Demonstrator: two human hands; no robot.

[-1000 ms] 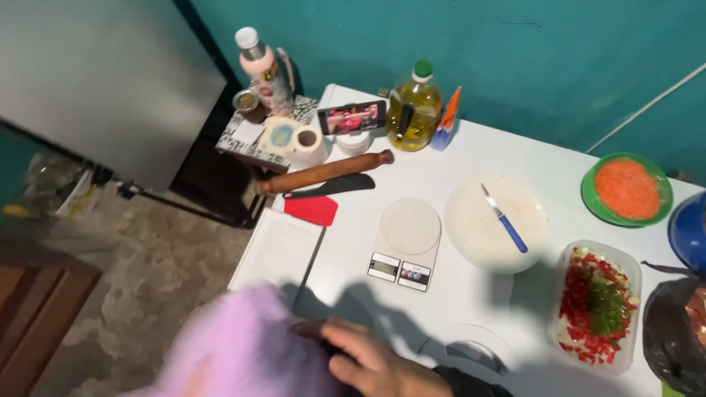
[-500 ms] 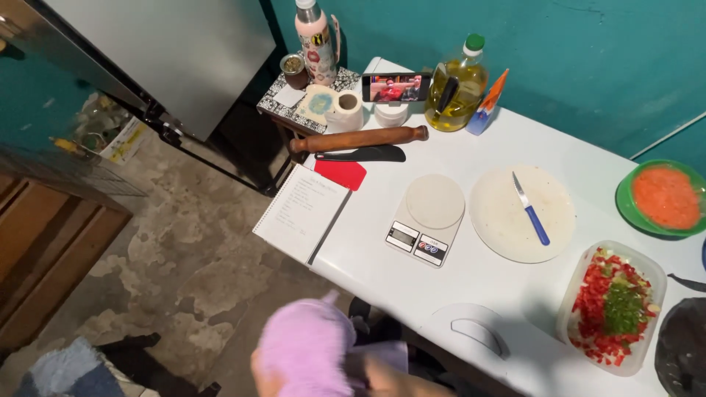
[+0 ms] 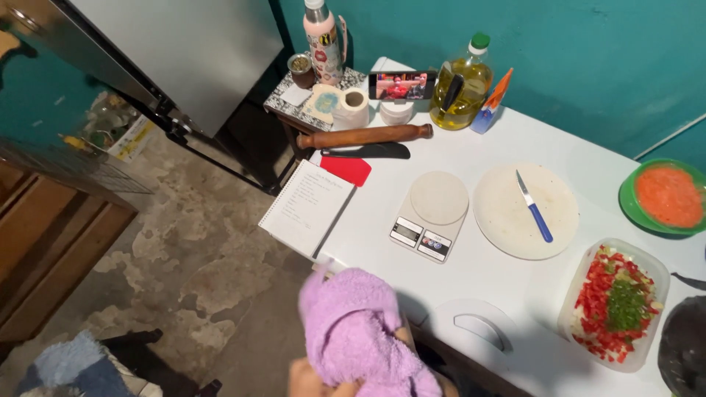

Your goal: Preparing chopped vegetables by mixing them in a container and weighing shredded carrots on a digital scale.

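- My hands (image 3: 346, 382) have come back off the table (image 3: 382, 220), both now bunched in the towel (image 3: 360, 331).
- Fingers clamped on towel; drying looks underway.

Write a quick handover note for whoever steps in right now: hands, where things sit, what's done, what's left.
Hands: both are wrapped in the lilac towel at the near table edge; only fingers show beneath it, so which hand is which is unclear.
Things: kitchen scale with a pale disc on it, mid-table; blue-handled knife lying on the round white board; rolling pin at the far edge; open notebook overhanging the left edge.
Done: chopped red and green vegetables fill the clear tub.
Left: the disc on the scale is untouched, and the towel is yet to be put down.
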